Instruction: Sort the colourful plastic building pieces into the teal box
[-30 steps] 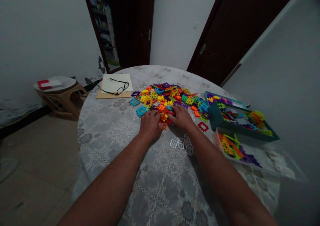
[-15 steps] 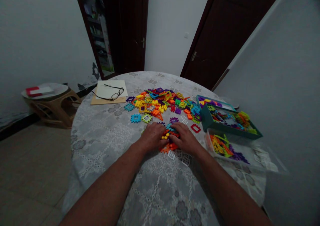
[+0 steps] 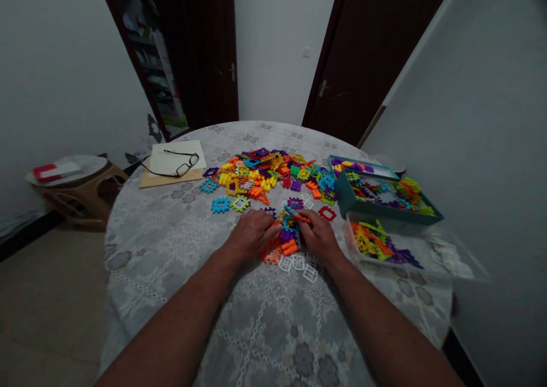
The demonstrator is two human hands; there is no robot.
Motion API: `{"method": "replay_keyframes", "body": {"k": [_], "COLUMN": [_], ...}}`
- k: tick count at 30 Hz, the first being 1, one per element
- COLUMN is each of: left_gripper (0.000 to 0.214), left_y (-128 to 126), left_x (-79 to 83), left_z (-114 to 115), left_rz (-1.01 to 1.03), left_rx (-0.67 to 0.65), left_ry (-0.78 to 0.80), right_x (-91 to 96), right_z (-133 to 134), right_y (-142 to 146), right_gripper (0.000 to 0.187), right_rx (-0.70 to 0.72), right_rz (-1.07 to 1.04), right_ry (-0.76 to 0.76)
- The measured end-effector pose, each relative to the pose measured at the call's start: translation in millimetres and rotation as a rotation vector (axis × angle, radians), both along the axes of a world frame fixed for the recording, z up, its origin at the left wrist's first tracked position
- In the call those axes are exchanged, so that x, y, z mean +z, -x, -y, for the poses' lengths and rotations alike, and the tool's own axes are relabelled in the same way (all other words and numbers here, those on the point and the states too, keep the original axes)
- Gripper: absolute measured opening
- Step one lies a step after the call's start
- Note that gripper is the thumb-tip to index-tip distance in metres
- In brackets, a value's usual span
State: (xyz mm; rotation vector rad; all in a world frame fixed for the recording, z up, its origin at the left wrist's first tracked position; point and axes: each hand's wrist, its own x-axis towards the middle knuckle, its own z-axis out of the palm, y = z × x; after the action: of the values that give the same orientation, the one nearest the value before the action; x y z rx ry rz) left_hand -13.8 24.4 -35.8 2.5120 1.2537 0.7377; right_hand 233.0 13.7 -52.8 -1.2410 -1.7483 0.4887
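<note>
A heap of bright plastic interlocking pieces (image 3: 273, 173) lies across the middle of a round table (image 3: 179, 244) under a grey patterned cloth. A smaller cluster of pieces (image 3: 285, 234) lies nearer to me, between my hands. My left hand (image 3: 251, 234) rests knuckles up on the cloth, its curled fingers touching that cluster. My right hand (image 3: 316, 233) pinches an orange piece (image 3: 301, 218) at the cluster's right side. A few white grid pieces (image 3: 298, 265) lie just in front of both hands.
A teal box (image 3: 346, 196) full of pieces and a clear tray (image 3: 427, 259) with more stand at the right. Glasses (image 3: 182, 164) lie on paper at the far left of the table. A low stool (image 3: 72, 187) stands left of it. Dark doors are behind.
Both hands have dragged a small cluster of pieces out of the heap towards me. My right hand now pinches an orange piece. My head has also shifted, so the scene sits lower left.
</note>
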Motion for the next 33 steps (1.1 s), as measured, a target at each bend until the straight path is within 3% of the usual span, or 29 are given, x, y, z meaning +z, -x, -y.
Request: {"method": "replay_keyframes", "body": {"k": [8, 12, 18, 25, 33], "left_gripper": [0.031, 0.036, 0.036, 0.028, 0.018], "left_y": [-4, -4, 1, -11, -11], "left_x": [2.5, 10.4, 14.6, 18.2, 30.6], "left_z": [1, 4, 0, 4, 13], "left_rz": [0.212, 0.383, 0.729, 1.093, 1.114], "left_rx": [0.034, 0.161, 0.354, 0.288, 0.235], "left_ry": [0.041, 0.122, 0.308, 0.599, 0.633], "right_x": [0.7, 3.2, 8.6, 11.7, 18.2], "right_z": [1, -2, -4, 5, 21], "right_y": [1, 0, -3, -6, 7], "right_gripper": [0.028, 0.039, 0.048, 0.045, 0.043], "right_rx": [-0.033, -0.104, -0.177, -0.116, -0.006], "right_rz": [-0.058, -0.107, -0.146, -0.206, -0.115], "right_ry": [0.074, 0.137, 0.083, -0.034, 0.047]}}
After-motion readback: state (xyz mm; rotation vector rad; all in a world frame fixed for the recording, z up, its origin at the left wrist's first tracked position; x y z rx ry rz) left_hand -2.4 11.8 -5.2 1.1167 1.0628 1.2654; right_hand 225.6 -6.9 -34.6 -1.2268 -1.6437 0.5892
